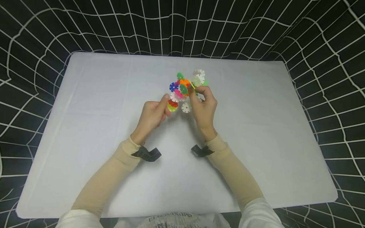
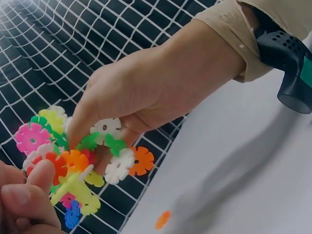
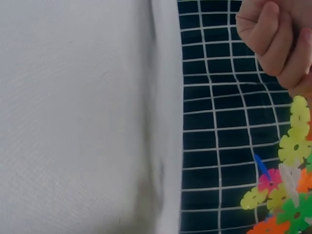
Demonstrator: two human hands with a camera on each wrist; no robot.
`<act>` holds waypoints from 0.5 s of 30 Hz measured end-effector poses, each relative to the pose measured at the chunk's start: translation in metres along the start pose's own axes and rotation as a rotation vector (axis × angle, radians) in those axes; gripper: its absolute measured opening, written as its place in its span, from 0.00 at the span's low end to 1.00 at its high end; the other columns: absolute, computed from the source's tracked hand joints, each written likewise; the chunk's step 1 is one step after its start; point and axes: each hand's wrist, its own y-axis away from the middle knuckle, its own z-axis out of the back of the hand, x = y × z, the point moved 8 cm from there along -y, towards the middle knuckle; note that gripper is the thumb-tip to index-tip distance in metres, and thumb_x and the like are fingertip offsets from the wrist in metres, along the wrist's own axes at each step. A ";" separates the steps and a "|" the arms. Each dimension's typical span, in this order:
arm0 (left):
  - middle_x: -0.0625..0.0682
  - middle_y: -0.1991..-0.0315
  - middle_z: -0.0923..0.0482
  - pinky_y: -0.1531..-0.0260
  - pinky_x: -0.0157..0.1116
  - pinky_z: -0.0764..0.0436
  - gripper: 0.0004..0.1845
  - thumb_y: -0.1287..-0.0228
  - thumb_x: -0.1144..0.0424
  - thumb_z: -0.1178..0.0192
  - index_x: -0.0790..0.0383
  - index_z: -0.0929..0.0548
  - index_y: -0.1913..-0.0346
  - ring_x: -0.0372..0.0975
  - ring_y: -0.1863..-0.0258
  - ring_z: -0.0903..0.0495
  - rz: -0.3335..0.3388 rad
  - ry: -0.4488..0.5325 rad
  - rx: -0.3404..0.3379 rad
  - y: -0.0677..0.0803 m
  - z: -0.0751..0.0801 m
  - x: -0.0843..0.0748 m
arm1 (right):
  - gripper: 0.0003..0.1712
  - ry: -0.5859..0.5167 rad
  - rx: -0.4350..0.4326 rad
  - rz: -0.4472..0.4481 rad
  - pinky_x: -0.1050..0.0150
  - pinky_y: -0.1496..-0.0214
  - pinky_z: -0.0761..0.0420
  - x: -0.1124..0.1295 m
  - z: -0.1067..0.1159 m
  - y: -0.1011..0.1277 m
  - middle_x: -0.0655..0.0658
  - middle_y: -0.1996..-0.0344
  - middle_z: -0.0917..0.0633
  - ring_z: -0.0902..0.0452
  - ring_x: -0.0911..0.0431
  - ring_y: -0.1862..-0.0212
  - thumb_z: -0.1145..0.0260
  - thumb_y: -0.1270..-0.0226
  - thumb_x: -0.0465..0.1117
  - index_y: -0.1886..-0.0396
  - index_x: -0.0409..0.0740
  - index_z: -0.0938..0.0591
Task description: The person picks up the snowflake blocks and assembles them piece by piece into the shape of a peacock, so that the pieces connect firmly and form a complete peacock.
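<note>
A cluster of interlocked plastic snowflake discs (image 1: 183,91) is held above the white table, in pink, orange, green, blue, white, yellow and red. My left hand (image 1: 154,112) pinches its lower left edge, near a red disc (image 1: 173,103) and a yellow disc (image 1: 172,108). On the other side, thumb and index finger of my right hand (image 1: 205,106) grip the cluster near a thin yellow-green disc (image 1: 192,85) seen edge-on. White discs (image 1: 199,76) stick out at the upper right. The left wrist view shows my right fingers among green and white discs, partly hiding them.
The white table (image 1: 85,133) spreads around both arms. A white net (image 1: 159,28) over black cloth surrounds it. A small orange disc (image 2: 163,220) shows against the white surface in the left wrist view. Dark camera mounts (image 1: 148,154) stick out from both wrists.
</note>
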 end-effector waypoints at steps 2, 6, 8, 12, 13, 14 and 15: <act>0.43 0.93 0.36 0.84 0.33 0.41 0.37 0.23 0.36 0.57 0.63 0.18 0.78 0.36 0.88 0.40 -0.024 0.000 -0.038 0.001 0.004 -0.004 | 0.07 -0.023 0.004 -0.024 0.61 0.47 0.15 -0.003 0.000 -0.002 0.33 0.61 0.11 0.15 0.54 0.56 0.35 0.33 0.32 0.63 0.29 0.18; 0.41 0.92 0.38 0.84 0.32 0.43 0.32 0.20 0.43 0.57 0.61 0.22 0.79 0.35 0.88 0.42 -0.120 0.117 -0.148 0.004 0.019 -0.013 | 0.07 -0.127 0.101 -0.133 0.66 0.49 0.16 -0.012 -0.001 -0.006 0.45 0.64 0.12 0.18 0.61 0.58 0.38 0.34 0.31 0.62 0.29 0.20; 0.40 0.91 0.39 0.86 0.30 0.45 0.27 0.19 0.49 0.56 0.59 0.23 0.76 0.33 0.88 0.43 -0.179 0.209 -0.197 0.004 0.027 -0.016 | 0.04 -0.210 0.178 -0.232 0.69 0.53 0.16 -0.017 -0.002 -0.007 0.52 0.64 0.13 0.19 0.63 0.58 0.39 0.33 0.30 0.61 0.32 0.21; 0.42 0.87 0.38 0.87 0.27 0.46 0.18 0.19 0.57 0.56 0.56 0.24 0.71 0.32 0.87 0.43 -0.286 0.356 -0.275 0.007 0.043 -0.025 | 0.08 -0.375 0.315 -0.388 0.71 0.55 0.15 -0.019 -0.004 -0.008 0.53 0.60 0.13 0.18 0.61 0.58 0.39 0.31 0.30 0.55 0.40 0.18; 0.42 0.85 0.37 0.87 0.27 0.46 0.17 0.20 0.59 0.55 0.56 0.24 0.69 0.32 0.86 0.43 -0.312 0.392 -0.283 0.008 0.046 -0.028 | 0.10 -0.425 0.341 -0.417 0.70 0.55 0.14 -0.017 -0.004 -0.007 0.52 0.59 0.13 0.17 0.60 0.58 0.39 0.31 0.29 0.53 0.41 0.18; 0.43 0.84 0.37 0.87 0.26 0.47 0.15 0.20 0.60 0.55 0.56 0.24 0.69 0.32 0.85 0.43 -0.337 0.418 -0.287 0.009 0.049 -0.030 | 0.11 -0.464 0.364 -0.446 0.70 0.56 0.14 -0.015 -0.005 -0.007 0.52 0.58 0.13 0.16 0.60 0.58 0.39 0.31 0.30 0.52 0.42 0.17; 0.44 0.83 0.36 0.88 0.26 0.47 0.14 0.21 0.61 0.55 0.57 0.25 0.68 0.33 0.84 0.43 -0.358 0.436 -0.288 0.010 0.052 -0.032 | 0.12 -0.515 0.381 -0.479 0.69 0.57 0.13 -0.014 -0.004 -0.006 0.51 0.60 0.13 0.16 0.60 0.60 0.40 0.32 0.29 0.53 0.43 0.17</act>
